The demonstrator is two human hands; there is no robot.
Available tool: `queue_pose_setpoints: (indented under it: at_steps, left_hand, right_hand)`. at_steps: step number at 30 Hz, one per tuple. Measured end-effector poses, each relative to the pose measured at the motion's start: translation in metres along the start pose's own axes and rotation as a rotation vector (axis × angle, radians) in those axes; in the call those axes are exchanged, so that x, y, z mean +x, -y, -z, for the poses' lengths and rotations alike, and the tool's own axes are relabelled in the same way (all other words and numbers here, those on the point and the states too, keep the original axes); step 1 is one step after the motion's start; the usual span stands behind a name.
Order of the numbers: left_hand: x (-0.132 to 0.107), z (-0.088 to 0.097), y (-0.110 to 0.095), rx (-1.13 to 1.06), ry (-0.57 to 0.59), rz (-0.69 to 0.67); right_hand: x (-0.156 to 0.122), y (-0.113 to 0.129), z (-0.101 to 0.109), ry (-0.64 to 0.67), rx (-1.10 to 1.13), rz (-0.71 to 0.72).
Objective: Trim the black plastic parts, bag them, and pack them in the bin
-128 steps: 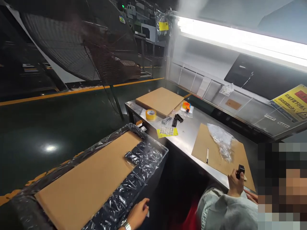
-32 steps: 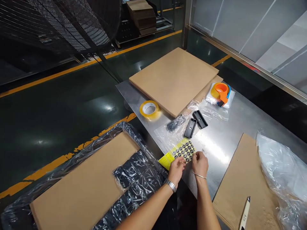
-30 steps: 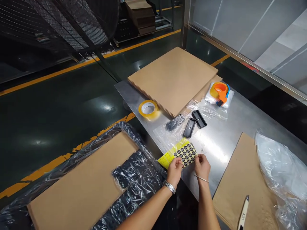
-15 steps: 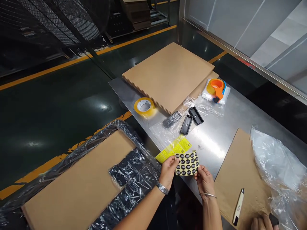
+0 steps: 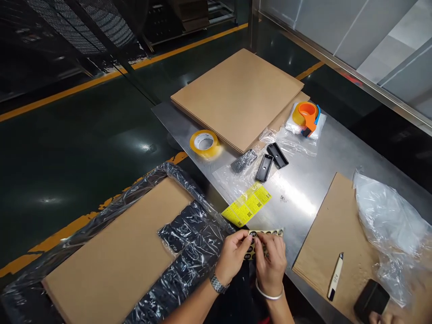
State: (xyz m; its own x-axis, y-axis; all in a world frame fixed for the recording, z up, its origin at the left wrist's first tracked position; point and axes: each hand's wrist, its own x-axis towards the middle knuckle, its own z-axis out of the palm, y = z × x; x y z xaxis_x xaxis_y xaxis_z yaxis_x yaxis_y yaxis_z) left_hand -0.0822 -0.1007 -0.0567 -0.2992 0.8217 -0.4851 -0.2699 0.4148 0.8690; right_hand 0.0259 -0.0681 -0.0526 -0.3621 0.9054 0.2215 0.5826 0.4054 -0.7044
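Note:
Both my hands hold a small sheet of round black stickers (image 5: 266, 233) at the near edge of the steel table (image 5: 303, 198). My left hand (image 5: 232, 255), with a metal watch at the wrist, pinches the sheet's left side. My right hand (image 5: 272, 261), with a thin bangle, curls over the sheet's right part and hides most of it. A yellow label sheet (image 5: 247, 205) lies flat on the table just beyond my hands. Two black plastic housings (image 5: 271, 161) and a bagged black part (image 5: 243, 161) lie farther back.
A plastic-lined box (image 5: 111, 252) with a cardboard sheet and bagged black parts stands at my left. On the table are a cardboard stack (image 5: 238, 96), a yellow tape roll (image 5: 204, 142), an orange tape dispenser (image 5: 306, 118), a cardboard sheet with a knife (image 5: 335, 275) and crumpled plastic (image 5: 391, 225). Another person's fingers (image 5: 380, 317) hold a black part at the bottom right.
I have lifted the black-dot sticker sheet off the yellow label sheet and drawn it toward me. My right hand now covers most of it. The other person's black part has come into view.

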Motion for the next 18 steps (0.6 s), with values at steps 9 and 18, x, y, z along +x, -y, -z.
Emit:
queue_pose_setpoints:
  at_steps: [9, 18]
  left_hand:
    - [-0.023, 0.019, 0.001, 0.126, 0.033, -0.133]
    - [-0.037, 0.031, 0.002, 0.153, 0.031, -0.112]
  right_hand:
    - [-0.009, 0.012, -0.007, 0.082, 0.025, -0.043]
    - [-0.020, 0.026, -0.013, 0.042, 0.014, -0.022]
